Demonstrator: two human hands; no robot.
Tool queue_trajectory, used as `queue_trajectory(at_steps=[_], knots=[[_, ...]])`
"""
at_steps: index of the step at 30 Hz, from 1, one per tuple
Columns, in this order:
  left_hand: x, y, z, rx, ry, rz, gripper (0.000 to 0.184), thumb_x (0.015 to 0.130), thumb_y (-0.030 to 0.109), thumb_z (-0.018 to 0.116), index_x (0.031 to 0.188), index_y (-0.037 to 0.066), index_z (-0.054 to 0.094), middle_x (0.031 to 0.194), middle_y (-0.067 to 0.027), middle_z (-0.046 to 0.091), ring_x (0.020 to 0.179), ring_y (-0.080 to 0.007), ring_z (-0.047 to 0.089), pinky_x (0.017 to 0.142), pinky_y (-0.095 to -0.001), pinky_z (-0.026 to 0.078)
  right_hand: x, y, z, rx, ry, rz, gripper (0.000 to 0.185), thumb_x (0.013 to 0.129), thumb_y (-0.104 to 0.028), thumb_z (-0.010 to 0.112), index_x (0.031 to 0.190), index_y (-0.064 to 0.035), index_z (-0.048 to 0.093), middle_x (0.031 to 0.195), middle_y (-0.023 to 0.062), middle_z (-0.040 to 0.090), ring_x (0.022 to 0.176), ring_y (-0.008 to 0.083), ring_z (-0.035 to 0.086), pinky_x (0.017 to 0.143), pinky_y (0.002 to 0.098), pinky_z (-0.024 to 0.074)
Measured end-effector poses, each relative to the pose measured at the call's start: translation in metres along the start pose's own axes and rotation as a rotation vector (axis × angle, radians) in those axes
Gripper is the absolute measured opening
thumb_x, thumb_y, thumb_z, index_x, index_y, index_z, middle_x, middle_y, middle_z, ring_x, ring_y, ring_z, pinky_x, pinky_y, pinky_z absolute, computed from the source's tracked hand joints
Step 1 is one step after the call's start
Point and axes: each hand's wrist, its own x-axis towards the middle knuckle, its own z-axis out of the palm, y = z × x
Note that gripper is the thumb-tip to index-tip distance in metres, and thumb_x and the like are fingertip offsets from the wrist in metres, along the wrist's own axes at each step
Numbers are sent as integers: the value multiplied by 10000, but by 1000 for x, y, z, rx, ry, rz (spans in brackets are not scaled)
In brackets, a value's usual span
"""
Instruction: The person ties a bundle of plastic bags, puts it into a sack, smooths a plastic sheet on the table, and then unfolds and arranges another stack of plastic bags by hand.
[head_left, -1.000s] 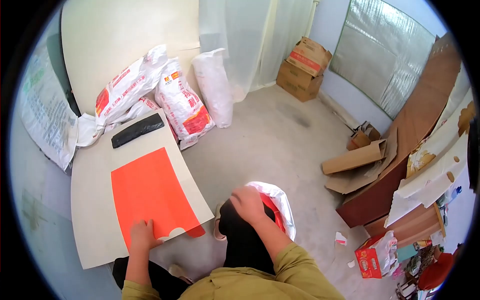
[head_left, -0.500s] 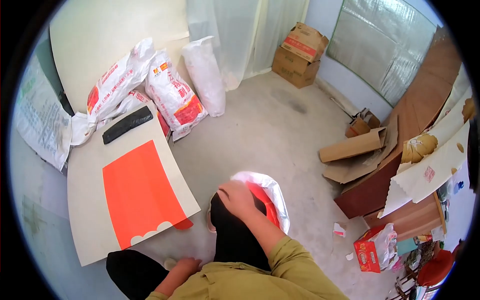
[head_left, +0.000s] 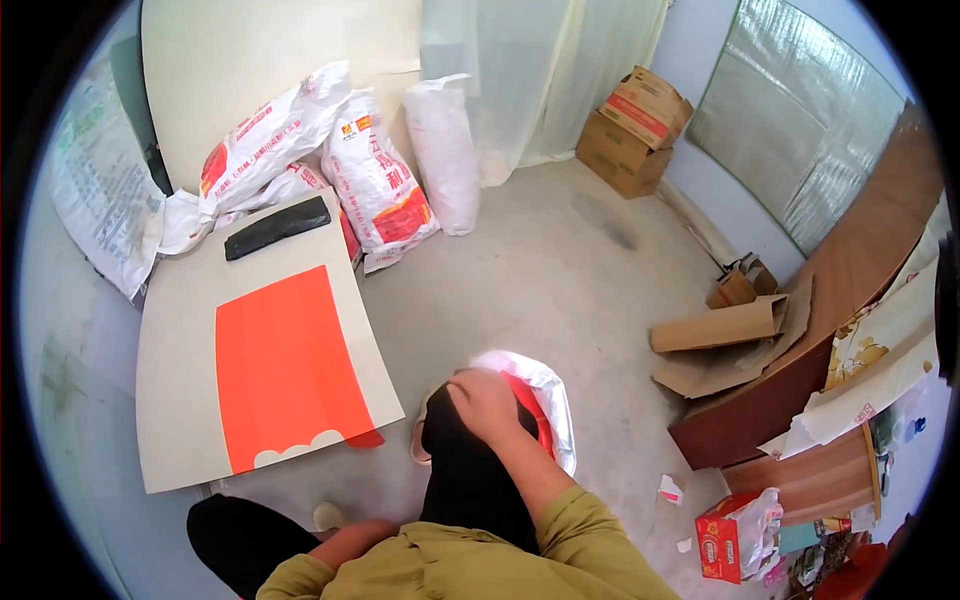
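Note:
My right hand lies over my bent right knee, palm down, with nothing visible in it. Just past it on the floor stands a white bag with a red inside, its mouth open and partly hidden by the knee. My left hand rests low between my thighs, near the left leg; its fingers are hidden. Left of the knee, a red-orange sheet with a scalloped edge lies on a pale board.
A black folded bundle lies at the board's far end. Printed white sacks lean behind it. Cardboard boxes stand in the back corner, with flattened cardboard at right. A red carton sits on the floor at lower right.
The view has shifted slightly, so the room sits a little farther right and the board a little higher. My left hand has drawn lower; my right hand stays on the knee.

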Motion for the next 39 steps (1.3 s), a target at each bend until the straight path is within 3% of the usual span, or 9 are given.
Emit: queue_trajectory(at_steps=[15,23,25,27,28,31,34,38,39], knots=[[-3,-19,41,-178,132,-76,365,947,307,544,1118,32,713,1191,-207,687,1103,-378,651,941,-470,492,8,-31,16,69,-47,-49,154,907,-198,654,933,-58,710,930,115,702,935,333,652,834,436,516],[11,-20,80,-303,330,-63,339,931,272,554,1067,14,728,1139,-211,708,1062,-387,667,921,-478,500,15,-48,30,76,-141,-38,150,899,-195,659,934,-63,719,948,138,702,946,349,656,832,449,526],[26,-35,96,-234,275,4,335,935,237,519,1027,-5,732,1121,-208,717,998,-385,682,885,-497,511,18,-56,27,51,-211,-48,146,901,-179,659,948,-55,721,975,139,711,957,346,662,852,436,528],[70,-37,109,-101,124,-158,297,893,217,566,998,11,752,1127,-219,713,972,-403,683,879,-513,514,17,-55,36,84,-153,-128,147,892,-180,669,937,-48,716,965,129,716,954,336,663,848,448,522],[28,-5,81,-118,162,-167,294,960,294,561,1075,92,741,1117,-206,711,991,-387,679,869,-485,519,16,-54,41,83,-168,-109,142,893,-170,670,948,-49,717,977,132,717,958,338,664,856,442,522],[18,22,59,86,196,-189,238,869,217,632,1021,82,757,1048,-150,738,973,-382,693,836,-497,544,18,-43,46,121,-163,-85,141,901,-137,669,986,-38,719,1005,142,718,965,342,665,878,425,521],[2,52,30,1,517,-158,207,881,173,617,1009,92,758,1033,-150,733,956,-359,700,810,-460,564,15,-45,41,199,-172,-52,161,916,-117,661,1020,-5,713,1001,150,714,963,325,664,872,402,520],[-15,93,-17,57,854,256,165,863,171,623,915,88,756,924,-157,727,857,-347,697,725,-475,553,9,-40,35,155,-209,-32,167,949,-132,642,1030,-4,713,1020,129,708,953,266,665,861,360,520],[-7,98,-25,50,875,265,146,849,167,632,877,85,749,883,-164,721,827,-352,693,709,-472,549,8,-41,34,171,-210,4,169,960,-137,636,1033,-5,714,1024,114,706,957,242,661,871,347,516]])
